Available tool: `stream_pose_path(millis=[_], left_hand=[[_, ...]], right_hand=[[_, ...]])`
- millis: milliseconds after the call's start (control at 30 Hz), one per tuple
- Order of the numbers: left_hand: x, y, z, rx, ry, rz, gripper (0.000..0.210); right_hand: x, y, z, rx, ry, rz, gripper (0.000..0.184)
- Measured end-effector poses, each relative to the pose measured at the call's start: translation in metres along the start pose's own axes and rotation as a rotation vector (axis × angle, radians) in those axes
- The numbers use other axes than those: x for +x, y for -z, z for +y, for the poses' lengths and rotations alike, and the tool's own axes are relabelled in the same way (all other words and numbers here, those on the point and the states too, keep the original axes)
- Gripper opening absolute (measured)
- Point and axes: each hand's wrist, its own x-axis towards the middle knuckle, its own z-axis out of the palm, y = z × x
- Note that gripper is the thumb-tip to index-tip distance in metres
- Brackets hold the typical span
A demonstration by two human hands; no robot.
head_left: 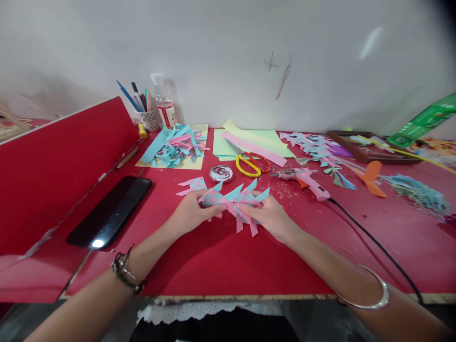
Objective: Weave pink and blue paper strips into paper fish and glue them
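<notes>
Pink and blue woven paper fish [237, 195], with pointed strip ends sticking out above and below, are held just over the red tabletop. My left hand [192, 211] pinches the left one between thumb and fingers. The right one is gripped by my right hand [269, 216], its thumb pressed on the front. The two pieces meet or overlap in the middle; I cannot tell whether they are joined. Another woven paper fish [194, 185] lies just behind my left hand. Beyond my hands sits a small round container [221, 174] with dark red marks inside.
Scissors [249, 164] lie on paper sheets [219, 140]. A pink glue gun [302, 179] trails its black cord [370, 249] rightward. Cut paper strips [178, 147] are heaped left of centre. A phone [110, 211] with its light on lies left. Woven paper garlands [313, 147] lie back right.
</notes>
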Motion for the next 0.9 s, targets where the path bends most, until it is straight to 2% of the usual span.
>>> stream_pose_path(millis=[100,200,367,600,900], left_hand=[[0.001,0.000,-0.001,-0.140,0.007,-0.002,0.026],[0.002,-0.002,-0.003,-0.177,0.003,-0.005,0.026],[0.002,-0.007,-0.005,-0.144,0.022,-0.030,0.027],[0.002,-0.005,-0.005,-0.101,0.027,-0.035,0.028],[0.002,-0.006,-0.005,-0.138,0.036,-0.065,0.025]], right_hand=[[0.001,0.000,0.001,0.103,-0.003,0.028,0.026],[0.001,-0.001,0.003,0.157,0.011,0.039,0.027],[0.000,-0.004,0.001,0.110,0.046,0.035,0.027],[-0.006,-0.005,-0.009,-0.039,0.004,-0.056,0.024],[-0.004,-0.004,-0.004,-0.055,0.031,-0.041,0.021]])
